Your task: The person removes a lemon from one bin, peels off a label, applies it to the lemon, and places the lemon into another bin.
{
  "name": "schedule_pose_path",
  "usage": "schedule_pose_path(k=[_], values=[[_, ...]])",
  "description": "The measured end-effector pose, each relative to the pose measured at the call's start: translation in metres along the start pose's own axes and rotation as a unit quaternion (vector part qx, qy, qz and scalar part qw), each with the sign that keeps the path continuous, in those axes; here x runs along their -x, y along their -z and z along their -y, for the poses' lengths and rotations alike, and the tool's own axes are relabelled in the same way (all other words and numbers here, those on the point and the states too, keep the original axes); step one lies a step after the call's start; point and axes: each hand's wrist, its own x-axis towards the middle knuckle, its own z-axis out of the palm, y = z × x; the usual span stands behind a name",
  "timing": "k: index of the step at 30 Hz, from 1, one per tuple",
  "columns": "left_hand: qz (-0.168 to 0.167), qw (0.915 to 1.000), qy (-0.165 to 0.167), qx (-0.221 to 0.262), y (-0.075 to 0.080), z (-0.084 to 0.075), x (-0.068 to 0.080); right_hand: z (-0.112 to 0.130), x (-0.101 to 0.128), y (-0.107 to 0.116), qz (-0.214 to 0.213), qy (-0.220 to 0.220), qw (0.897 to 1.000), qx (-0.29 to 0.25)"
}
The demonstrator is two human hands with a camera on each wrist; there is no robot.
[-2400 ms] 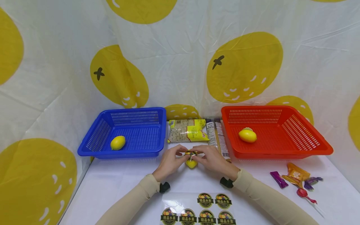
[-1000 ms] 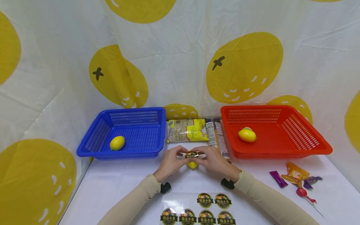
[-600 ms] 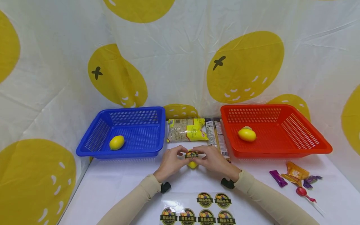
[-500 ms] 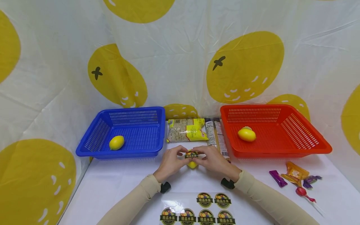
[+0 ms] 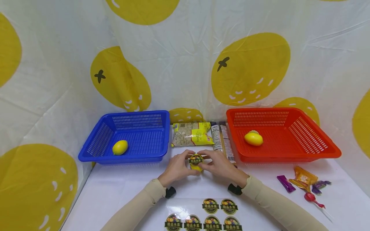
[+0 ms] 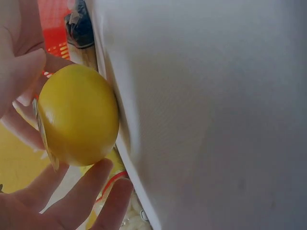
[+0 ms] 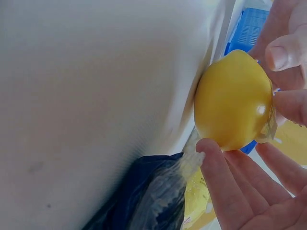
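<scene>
Both hands hold a small yellow lemon (image 5: 197, 166) on the white table (image 5: 121, 189), between the two baskets. A round dark sticker (image 5: 196, 158) lies on its top. My left hand (image 5: 177, 167) grips the lemon (image 6: 79, 115) from the left, its fingers curled round it. My right hand (image 5: 217, 165) grips the lemon (image 7: 233, 100) from the right, thumb under and fingers over. The sticker's edge (image 7: 268, 125) shows at the fruit's side.
A blue basket (image 5: 95, 155) at the left holds one lemon (image 5: 120, 147); a red basket (image 5: 289, 156) at the right holds another (image 5: 253, 138). Snack packets (image 5: 193, 134) lie between them. A sticker sheet (image 5: 208, 214) is near me, sweets (image 5: 303, 183) at the right.
The sticker, held just above the lemon before, now lies flat on its top. Both hands stayed in place, fingers shifting slightly round the fruit.
</scene>
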Motion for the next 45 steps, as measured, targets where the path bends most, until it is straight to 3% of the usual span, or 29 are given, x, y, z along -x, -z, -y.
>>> schedule_pose_path(k=[17, 23, 29, 39, 45], values=[[-0.016, 0.9997, -0.01, -0.017, -0.005, 0.0, -0.007, 0.001, 0.006, 0.003, 0.011, -0.013, 1.0, -0.005], [-0.014, 0.9996, -0.004, -0.024, 0.002, -0.005, -0.006, 0.001, 0.012, 0.005, 0.004, -0.006, 1.0, 0.022], [-0.021, 0.9994, -0.007, -0.025, 0.012, -0.012, -0.006, 0.011, 0.025, 0.02, 0.0, -0.033, 0.998, 0.051], [-0.027, 0.9981, -0.029, -0.048, 0.025, -0.027, -0.008, 0.022, 0.055, 0.062, -0.074, -0.02, 0.992, 0.104], [-0.008, 0.9978, -0.043, -0.05, 0.028, -0.044, -0.012, 0.014, 0.076, 0.092, -0.168, 0.007, 0.975, 0.146]])
